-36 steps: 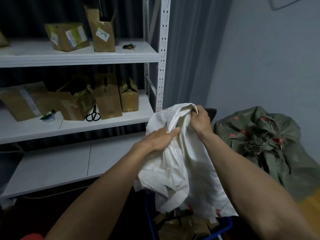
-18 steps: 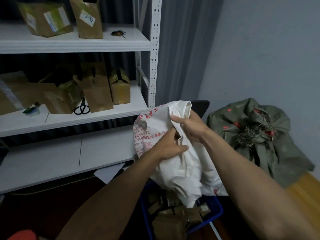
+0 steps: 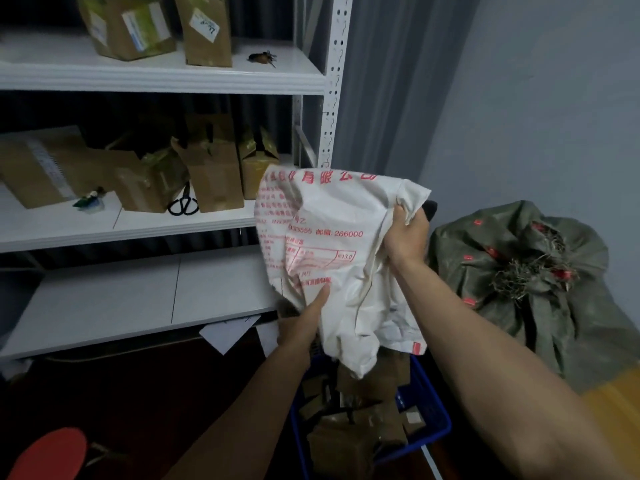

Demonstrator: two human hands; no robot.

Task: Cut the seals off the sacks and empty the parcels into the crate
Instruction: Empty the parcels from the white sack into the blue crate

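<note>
Printing on white sack (image 3: 339, 244), red ink: Chinese characters along top edge, then "33555", "266000", boxed "13.0"; rest too creased to read. Held spread out over blue crate (image 3: 431, 407), lower end dangling just above brown parcels (image 3: 346, 441) heaped inside. Right hand (image 3: 407, 235) clenched on bunched upper corner. Left hand (image 3: 299, 325) lower down, thumb pressed on printed face, fingers hidden behind cloth, gripping.

Versus half a second ago: hands now well apart rather than close together, sack opened out, printed face turned fully to camera.

Green sack (image 3: 512, 306) against grey wall at right, neck tied, red tags showing. White steel shelving (image 3: 332, 98) at left, with cardboard boxes (image 3: 211, 174) and black scissors (image 3: 183, 204) on middle shelf; grey curtain behind. Dark floor, loose paper sheets (image 3: 228, 332) under lowest shelf, red stool (image 3: 48, 452) bottom left.
</note>
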